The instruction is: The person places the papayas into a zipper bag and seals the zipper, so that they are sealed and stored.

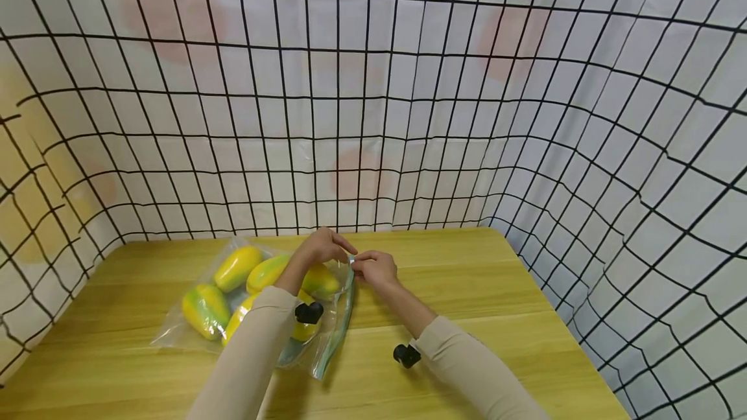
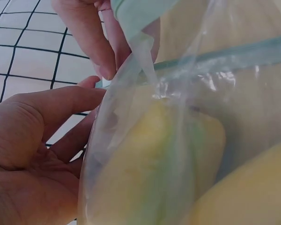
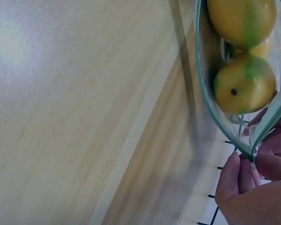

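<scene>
A clear zip bag (image 1: pixel 341 329) with a pale green closure strip lies on its side, its mouth facing right. Inside are several yellow-green mangoes (image 1: pixel 205 310). At the far end of the strip, my right hand (image 1: pixel 376 269) pinches the bag's corner between thumb and fingers. My left hand (image 1: pixel 323 248) grips the same corner from the bag side, thumb and a finger meeting at the edge. The right wrist view shows the two green lips (image 3: pixel 210 105) spread apart, joining at the pinched corner. One mango (image 3: pixel 246 84) with a dark stem end shows in the mouth.
The wood-grain table (image 1: pixel 467 290) runs beneath everything. Black grid netting (image 1: pixel 362 115) over pale patterned sheets surrounds it at the back and sides. Small black devices (image 1: pixel 406 356) sit at both wrists.
</scene>
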{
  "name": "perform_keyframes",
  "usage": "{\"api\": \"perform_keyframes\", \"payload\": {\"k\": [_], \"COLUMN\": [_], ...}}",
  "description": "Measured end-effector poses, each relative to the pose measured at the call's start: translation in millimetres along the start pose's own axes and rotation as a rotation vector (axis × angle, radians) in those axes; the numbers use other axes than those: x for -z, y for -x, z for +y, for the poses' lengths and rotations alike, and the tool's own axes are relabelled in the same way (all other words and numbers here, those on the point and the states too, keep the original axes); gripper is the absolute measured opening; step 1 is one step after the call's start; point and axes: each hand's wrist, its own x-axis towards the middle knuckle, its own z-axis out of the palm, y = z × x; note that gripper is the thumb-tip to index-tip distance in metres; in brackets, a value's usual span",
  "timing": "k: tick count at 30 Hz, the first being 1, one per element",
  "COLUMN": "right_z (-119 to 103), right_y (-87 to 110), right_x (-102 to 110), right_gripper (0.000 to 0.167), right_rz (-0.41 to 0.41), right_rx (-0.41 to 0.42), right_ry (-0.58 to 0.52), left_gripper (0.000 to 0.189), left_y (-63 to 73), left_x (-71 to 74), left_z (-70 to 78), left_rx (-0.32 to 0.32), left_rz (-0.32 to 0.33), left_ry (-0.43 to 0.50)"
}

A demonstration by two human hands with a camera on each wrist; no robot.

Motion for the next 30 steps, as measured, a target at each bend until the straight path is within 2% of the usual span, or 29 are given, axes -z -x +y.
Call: {"api": "perform_keyframes", "payload": {"k": [5,12,21,27,30], "right_z": [2.8,1.9,0.2,-3.3,-4.3], "right_y": [-1.9,-0.1,4.0,10.7,15.8], "right_x": [-2.3,-3.0,-0.4,2.1,2.5], "right_gripper": [0.017,0.017,0.017,0.017,0.017], "right_rz": [0.026,0.044,-0.007,-0.051,-0.076], "right_rx": [-0.015,0.021,0.021,0.032,0.033], "right_ry": [0.016,0.047,0.035,0.064,0.088], "left_gripper": [0.018,0.015,0.014,0.015,0.014], "left_y": [-2.1,-3.2,-1.4,-1.2,0.3], "left_x": [-1.4,-3.4,0.4,6.8,8.7], "left_z": [-3.0,-4.4,-3.7,1.3,2.1], "left_rx": [0.009,0.01,-0.022,-0.006,0.002], "left_rz": [0.009,0.033,0.067,0.095,0.107], "left_ry": [-0.007,0.032,0.021,0.06,0.045]}}
